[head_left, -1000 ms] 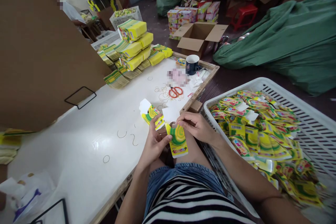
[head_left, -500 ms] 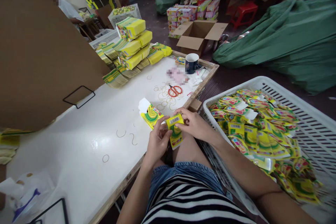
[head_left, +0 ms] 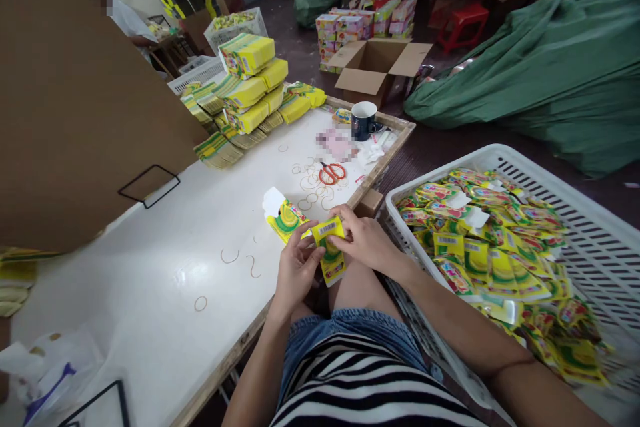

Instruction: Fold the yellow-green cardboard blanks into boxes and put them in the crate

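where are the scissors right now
In the head view, the orange-handled scissors lie on the white table, beside loose rubber bands, nearer you than the dark mug.

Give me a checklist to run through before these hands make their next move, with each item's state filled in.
1. Left hand has a grip on the held packet: ok.
2. Right hand is on that packet too, at its upper end: ok.
3. Barcode panel is fully tucked in: cannot tell, fingers cover its edges.
4. Second packet is closed: not ok, its white flap stands open.
5. Scissors are clear of both hands: ok, they lie farther up the table.
6. Table is free of loose bands: not ok, several are scattered on it.
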`<state>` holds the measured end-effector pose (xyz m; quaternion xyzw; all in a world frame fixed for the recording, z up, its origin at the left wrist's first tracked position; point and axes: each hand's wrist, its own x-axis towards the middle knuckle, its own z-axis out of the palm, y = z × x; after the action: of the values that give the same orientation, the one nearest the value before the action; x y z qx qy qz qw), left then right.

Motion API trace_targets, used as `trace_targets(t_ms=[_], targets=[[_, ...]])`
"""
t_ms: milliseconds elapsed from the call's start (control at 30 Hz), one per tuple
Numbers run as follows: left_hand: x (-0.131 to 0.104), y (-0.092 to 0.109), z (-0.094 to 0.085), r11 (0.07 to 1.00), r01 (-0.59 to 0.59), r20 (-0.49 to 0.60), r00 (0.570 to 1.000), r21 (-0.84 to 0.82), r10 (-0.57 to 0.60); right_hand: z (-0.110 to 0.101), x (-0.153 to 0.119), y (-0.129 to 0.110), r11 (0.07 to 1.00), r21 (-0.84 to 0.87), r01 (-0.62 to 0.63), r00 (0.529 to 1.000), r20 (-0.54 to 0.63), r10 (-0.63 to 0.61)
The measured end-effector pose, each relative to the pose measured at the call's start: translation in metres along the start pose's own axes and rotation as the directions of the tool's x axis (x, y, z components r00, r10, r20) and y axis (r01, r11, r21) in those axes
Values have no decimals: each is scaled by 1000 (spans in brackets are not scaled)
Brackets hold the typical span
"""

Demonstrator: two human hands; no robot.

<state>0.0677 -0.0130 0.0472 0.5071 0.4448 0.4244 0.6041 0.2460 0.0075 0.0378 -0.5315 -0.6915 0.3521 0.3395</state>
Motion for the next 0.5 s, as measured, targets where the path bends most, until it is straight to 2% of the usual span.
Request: trace_targets(t_ms=[100,167,267,333,367,400,467,500], targets=[[1,1,0,999,4,-13,1000,-34,-5,1,-1,8,959,278,53,998,3,-56],[2,-1,4,998,7,4,1000,-57,-7,5,-2,11,901,430,52,998,-40,-38],[4,-8,13,999,-49,12,999,-7,49,0,-9,11,873,484,65,996,-90,-24],[6,-12,10,974,-141,-29,989,178,148,-18,-20,12,947,304,105,980,-194,-47],[7,-14,5,932,-176,-62,977,316,205,-31,-27,14,985,142,103,959,-278,-60],[8,-17,-2,867,-186,-98,961,462,259,-46,-33,18,997,-50,61,917,-391,-76],[10,-23,-19,706,-134,-156,931,696,330,-69,-43,27,930,-348,-121,826,-554,-100],[11,-26,-28,645,-97,-170,926,758,338,-75,-45,32,898,-406,-171,807,-580,-109]])
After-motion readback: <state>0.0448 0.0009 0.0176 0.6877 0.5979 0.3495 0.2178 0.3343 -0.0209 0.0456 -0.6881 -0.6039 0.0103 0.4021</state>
